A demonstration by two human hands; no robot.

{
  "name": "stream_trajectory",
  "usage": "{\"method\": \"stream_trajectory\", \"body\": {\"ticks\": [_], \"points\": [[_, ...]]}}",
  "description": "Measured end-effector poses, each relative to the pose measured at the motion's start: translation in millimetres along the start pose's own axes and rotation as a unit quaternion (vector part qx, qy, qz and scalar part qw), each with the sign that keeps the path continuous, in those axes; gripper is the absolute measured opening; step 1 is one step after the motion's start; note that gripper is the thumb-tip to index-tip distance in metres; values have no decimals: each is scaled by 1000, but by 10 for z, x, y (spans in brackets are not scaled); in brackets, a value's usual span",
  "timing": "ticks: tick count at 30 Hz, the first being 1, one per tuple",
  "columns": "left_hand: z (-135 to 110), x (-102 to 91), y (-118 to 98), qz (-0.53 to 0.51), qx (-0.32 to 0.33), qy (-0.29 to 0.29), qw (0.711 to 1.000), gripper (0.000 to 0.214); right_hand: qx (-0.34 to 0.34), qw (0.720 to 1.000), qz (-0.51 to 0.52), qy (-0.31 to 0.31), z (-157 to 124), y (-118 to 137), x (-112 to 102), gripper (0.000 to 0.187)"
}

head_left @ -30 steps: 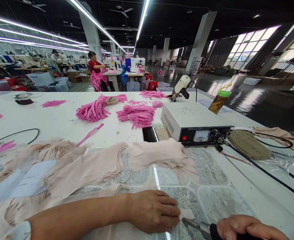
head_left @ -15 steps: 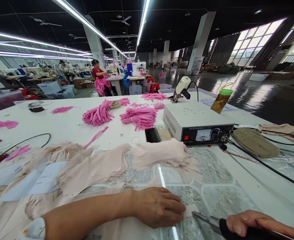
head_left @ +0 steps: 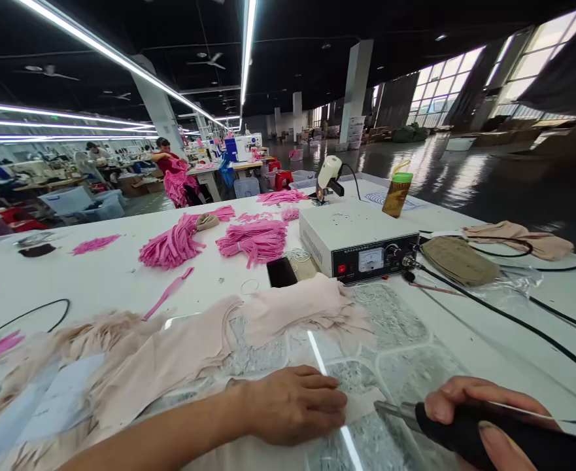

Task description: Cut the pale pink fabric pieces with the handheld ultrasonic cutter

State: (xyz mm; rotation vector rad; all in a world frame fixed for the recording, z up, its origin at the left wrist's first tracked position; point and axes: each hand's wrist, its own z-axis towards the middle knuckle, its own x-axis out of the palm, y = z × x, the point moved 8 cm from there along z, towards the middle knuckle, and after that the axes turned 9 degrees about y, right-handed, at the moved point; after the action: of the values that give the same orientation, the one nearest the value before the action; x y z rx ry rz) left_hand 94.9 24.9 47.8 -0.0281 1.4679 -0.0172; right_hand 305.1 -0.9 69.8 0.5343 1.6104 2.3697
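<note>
My left hand (head_left: pixel 295 402) lies palm down with its fingers flat, pressing a piece of thin beige fabric (head_left: pixel 363 405) onto the grey marble-patterned mat (head_left: pixel 415 376). In my right hand (head_left: pixel 484 418) is a handheld ultrasonic tool (head_left: pixel 444 422) with a black handle and a slim metal tip. Its tip meets the edge of the fabric just right of my left fingertips. Beyond my left hand lie a stack of beige fabric pieces (head_left: pixel 292 304) and another beige stack (head_left: pixel 180 353) to its left.
A metal control box (head_left: pixel 359 229) with a dial stands behind the mat, a black cable (head_left: pixel 503 314) running from it. A phone (head_left: pixel 281 273), pink strap bundles (head_left: pixel 253 241), a green-lidded bottle (head_left: pixel 398 195) and khaki fabric pieces (head_left: pixel 459 261) lie or stand around it. A person in red (head_left: pixel 174 173) works farther back.
The view has swung slightly right. More of the beige fabric shows past my left fingertips, and the tool's tip is now at its outer edge. More of my right hand is visible round the handle.
</note>
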Motion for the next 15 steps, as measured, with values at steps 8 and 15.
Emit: {"method": "stream_trajectory", "body": {"ticks": [8, 15], "points": [[-9, -16, 110, -33, -8, 12, 999, 21, -52, 998, 2, 25, 13, 204, 102, 24], [157, 64, 237, -71, -9, 56, 996, 26, -46, 999, 27, 7, 6, 139, 59, 22]]}}
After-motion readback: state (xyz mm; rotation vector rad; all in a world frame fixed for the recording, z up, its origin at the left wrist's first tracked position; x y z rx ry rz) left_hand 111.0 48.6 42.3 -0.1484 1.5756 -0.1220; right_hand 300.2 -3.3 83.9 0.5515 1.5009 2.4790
